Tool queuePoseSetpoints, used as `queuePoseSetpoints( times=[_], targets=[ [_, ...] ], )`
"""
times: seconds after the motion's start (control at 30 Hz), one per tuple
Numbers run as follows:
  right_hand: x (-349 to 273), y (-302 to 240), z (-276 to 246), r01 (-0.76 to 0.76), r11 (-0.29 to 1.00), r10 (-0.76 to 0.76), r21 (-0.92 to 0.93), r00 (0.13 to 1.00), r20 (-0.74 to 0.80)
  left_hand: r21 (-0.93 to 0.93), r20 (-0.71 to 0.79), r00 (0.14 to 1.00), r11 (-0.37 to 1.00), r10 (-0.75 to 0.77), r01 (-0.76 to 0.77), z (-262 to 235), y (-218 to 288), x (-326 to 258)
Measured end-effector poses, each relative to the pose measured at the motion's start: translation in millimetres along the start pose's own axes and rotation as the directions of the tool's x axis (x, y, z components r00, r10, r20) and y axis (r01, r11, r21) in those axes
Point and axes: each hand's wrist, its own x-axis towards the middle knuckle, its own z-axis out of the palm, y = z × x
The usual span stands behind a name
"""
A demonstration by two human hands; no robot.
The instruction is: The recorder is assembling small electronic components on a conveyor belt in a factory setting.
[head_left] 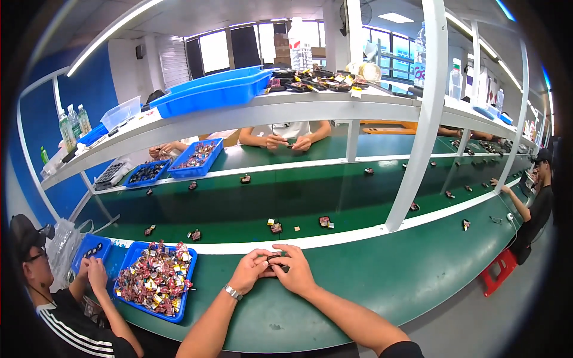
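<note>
Both my hands meet over the green worktop, close to the white rail of the conveyor. My left hand, with a metal watch on its wrist, pinches one side of a small black part. On the other side, the fingers of my right hand close round the same part. Fingers cover much of it, so its exact kind cannot be made out. Left of my hands a blue tray is heaped with small red, yellow and white electronic pieces.
A green conveyor belt carries scattered small assemblies beyond the rail. A white post rises at right, below a shelf holding blue trays. One co-worker sits at left, another at far right; a third works across the belt.
</note>
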Motion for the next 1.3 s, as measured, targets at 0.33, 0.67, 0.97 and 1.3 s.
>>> queuePoseSetpoints(
  times=[0.33, 0.67, 0.97, 1.3],
  targets=[
    [1, -6, -1, 0.103, 0.994, -0.101, -0.021, 0.993, 0.058, -0.034, -0.038, 0.999, 0.999, 0.02, -0.021, -4, -9, 1],
    [1, -8, -3, 0.207, 0.949, -0.226, -0.239, 0.972, -0.057, 0.032, -0.044, 0.998, 0.999, -0.034, 0.036, -1, -6, 3],
    [1, -7, 0, 0.209, 0.956, -0.222, -0.204, 0.974, -0.043, 0.015, -0.042, 0.999, 1.0, -0.026, 0.026, -4, -8, 2],
    [0, -3, -2, 0.219, 0.935, -0.232, -0.28, 0.973, -0.014, 0.044, -0.047, 0.998, 0.998, -0.043, 0.045, 1, -4, 1]
  ],
)
